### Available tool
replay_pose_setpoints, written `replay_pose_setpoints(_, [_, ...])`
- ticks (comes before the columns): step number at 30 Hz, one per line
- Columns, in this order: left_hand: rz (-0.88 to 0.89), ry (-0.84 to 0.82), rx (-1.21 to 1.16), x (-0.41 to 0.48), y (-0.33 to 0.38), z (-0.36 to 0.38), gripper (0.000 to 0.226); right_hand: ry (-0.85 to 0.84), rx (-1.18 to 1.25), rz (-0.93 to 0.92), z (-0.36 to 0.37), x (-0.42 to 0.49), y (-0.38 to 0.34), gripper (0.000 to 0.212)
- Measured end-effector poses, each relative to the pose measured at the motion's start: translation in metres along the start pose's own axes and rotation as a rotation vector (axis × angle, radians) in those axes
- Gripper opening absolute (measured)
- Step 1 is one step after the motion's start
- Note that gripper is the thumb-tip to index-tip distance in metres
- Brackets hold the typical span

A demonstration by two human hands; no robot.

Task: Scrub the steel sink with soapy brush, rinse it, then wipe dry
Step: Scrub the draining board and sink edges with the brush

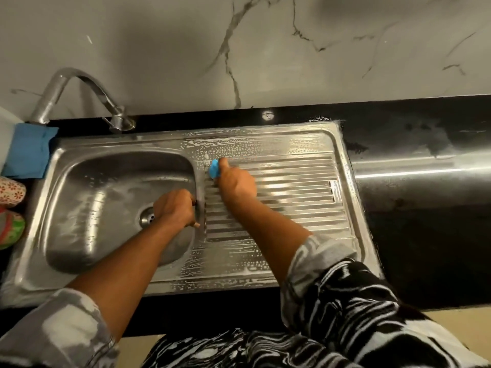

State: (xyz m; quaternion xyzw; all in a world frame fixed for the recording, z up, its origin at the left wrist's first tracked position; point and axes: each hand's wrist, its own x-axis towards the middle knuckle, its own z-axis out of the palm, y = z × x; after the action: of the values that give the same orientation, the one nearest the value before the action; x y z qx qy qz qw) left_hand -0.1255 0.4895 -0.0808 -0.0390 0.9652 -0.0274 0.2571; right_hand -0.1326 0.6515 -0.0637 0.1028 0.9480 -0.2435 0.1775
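I'm in a kitchen: a steel sink [79, 147] with a ribbed drainboard [297, 179] sits in the black counter [425, 235] before me, a curved tap [79, 81] behind it, a marble-veined wall [159, 49] above, a blue cloth [26, 152] beside the tap

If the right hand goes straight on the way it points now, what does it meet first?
Probably the soapy back rim of the steel sink, then the white marble wall; depth is unclear.
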Motion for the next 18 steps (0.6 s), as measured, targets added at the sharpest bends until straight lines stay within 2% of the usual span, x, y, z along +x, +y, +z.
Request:
replay_pose_setpoints(2, [-0.005, -0.022, 0.02, -0.001, 0.003, -0.002, 0.036, -0.016, 0.006, 0.031, -0.008, 0.0, 0.024, 0.039])
replay_pose_setpoints(3, [-0.005, -0.037, 0.033, -0.001, 0.002, -0.002, 0.042, 0.02, 0.103, 0.082, -0.016, -0.001, 0.046, 0.038])
replay_pose_setpoints(5, [-0.001, -0.03, 0.028, 0.001, -0.001, 0.001, 0.041, 0.173, 0.088, 0.2, -0.042, -0.005, 0.103, 0.066])
replay_pose_setpoints(6, [-0.004, -0.023, 0.017, 0.001, -0.002, 0.002, 0.035, 0.208, 0.09, 0.26, -0.056, -0.008, 0.133, 0.07])
replay_pose_setpoints(8, [0.002, -0.02, -0.001, 0.002, -0.003, 0.002, 0.031, 0.267, 0.013, 0.375, -0.086, -0.011, 0.191, 0.053])
replay_pose_setpoints(10, [0.005, -0.041, 0.006, 0.003, -0.003, 0.0, 0.044, 0.284, -0.112, 0.417, -0.11, -0.011, 0.224, 0.03])
replay_pose_setpoints(13, [-0.002, -0.062, 0.009, 0.002, 0.0, -0.003, 0.048, 0.305, -0.142, 0.366, -0.102, 0.001, 0.206, 0.026])
replay_pose_setpoints(15, [-0.007, -0.056, -0.003, 0.002, -0.001, -0.002, 0.047, 0.296, -0.082, 0.291, -0.081, 0.011, 0.165, 0.032])
replay_pose_setpoints(18, [-0.011, -0.044, -0.009, 0.001, -0.003, 0.001, 0.045, 0.19, -0.023, 0.146, -0.04, 0.022, 0.087, 0.037])
